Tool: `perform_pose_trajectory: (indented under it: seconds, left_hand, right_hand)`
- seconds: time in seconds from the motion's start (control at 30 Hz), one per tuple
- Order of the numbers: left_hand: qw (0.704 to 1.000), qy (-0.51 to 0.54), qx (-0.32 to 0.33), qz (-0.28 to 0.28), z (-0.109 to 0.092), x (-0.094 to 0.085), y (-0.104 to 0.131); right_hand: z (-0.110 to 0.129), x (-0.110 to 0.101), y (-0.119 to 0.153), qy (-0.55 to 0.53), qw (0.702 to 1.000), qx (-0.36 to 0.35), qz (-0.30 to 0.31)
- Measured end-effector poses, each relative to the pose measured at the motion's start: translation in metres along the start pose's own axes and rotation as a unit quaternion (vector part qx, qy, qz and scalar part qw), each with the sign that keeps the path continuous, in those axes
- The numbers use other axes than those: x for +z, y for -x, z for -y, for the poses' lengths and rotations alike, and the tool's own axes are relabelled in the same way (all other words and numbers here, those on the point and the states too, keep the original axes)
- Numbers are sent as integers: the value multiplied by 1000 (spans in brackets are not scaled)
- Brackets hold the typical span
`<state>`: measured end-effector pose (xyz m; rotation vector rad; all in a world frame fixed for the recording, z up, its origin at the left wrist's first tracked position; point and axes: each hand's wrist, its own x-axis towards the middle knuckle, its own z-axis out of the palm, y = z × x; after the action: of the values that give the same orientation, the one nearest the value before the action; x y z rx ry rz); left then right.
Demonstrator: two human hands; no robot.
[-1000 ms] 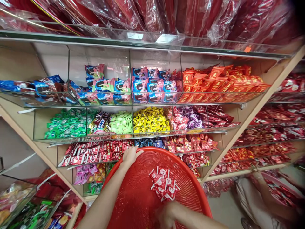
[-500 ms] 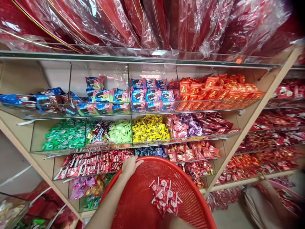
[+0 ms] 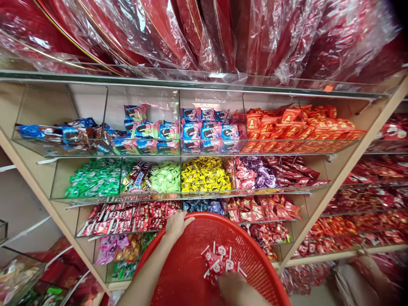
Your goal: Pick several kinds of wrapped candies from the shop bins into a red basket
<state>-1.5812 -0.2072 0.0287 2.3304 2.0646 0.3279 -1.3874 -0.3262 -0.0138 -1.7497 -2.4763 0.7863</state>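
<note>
A large red plastic basket (image 3: 188, 259) with mesh walls fills the lower middle of the view. My left hand (image 3: 176, 226) is closed over its far left rim, thumb stretched to the right along the edge. Inside, toward the right, lies a small pile of red and white wrapped candies (image 3: 219, 257). My right hand (image 3: 234, 285) reaches in from the bottom edge and is at the near side of that pile. Motion smears it, and its fingers cannot be made out.
Ahead stand clear-fronted shelves with blue snack packets (image 3: 210, 131), orange packets (image 3: 287, 125), yellow candies (image 3: 205, 174), green candies (image 3: 95, 176) and red packets (image 3: 114, 219). Plastic-wrapped red goods (image 3: 219, 34) lie on top. Part of another person (image 3: 357, 280) shows at lower right.
My right hand has come farther into the basket, up to the candies. My left hand keeps its hold on the rim. The view has shifted slightly, so the shelves appear farther right.
</note>
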Motion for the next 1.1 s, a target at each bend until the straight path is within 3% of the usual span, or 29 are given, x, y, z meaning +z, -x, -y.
perform_pose_trajectory:
  seconds: [0.07,0.13,0.2,0.27,0.3,0.37,0.43,0.5,0.6,0.87,1.1]
  left_hand:
    - [1000,3,-3,0,-1,-2,1]
    - [1000,4,-8,3,-2,-5,2]
    - [1000,4,-10,6,-2,-8,3]
    - [1000,5,-8,8,-3,-10,3]
    - [1000,7,-6,8,-3,-10,3]
    - [1000,12,-1,7,-5,-10,3]
    - [1000,17,10,9,-8,-8,2]
    - [999,21,28,10,-13,-7,1]
    - [998,26,52,4,-19,-10,0]
    - [999,-6,37,30,-12,-32,-2]
    - [998,-42,-5,43,6,-46,-1]
  right_hand:
    - [2,-43,17,42,997,15,-67]
    - [-11,-77,28,5,982,20,-188]
    - [-36,-94,31,-18,947,23,-320]
    - [-65,-95,31,-91,919,43,-382]
    - [-78,-91,31,-173,914,54,-362]
    - [-94,-79,33,-382,885,90,-250]
    - [-99,-69,39,-554,813,129,-127]
    - [-95,-64,48,-635,753,157,-77]
    - [-88,-66,61,-668,722,165,-74]
    - [-82,-67,78,-694,692,174,-101]
    - [-59,-40,92,-728,636,203,-158]
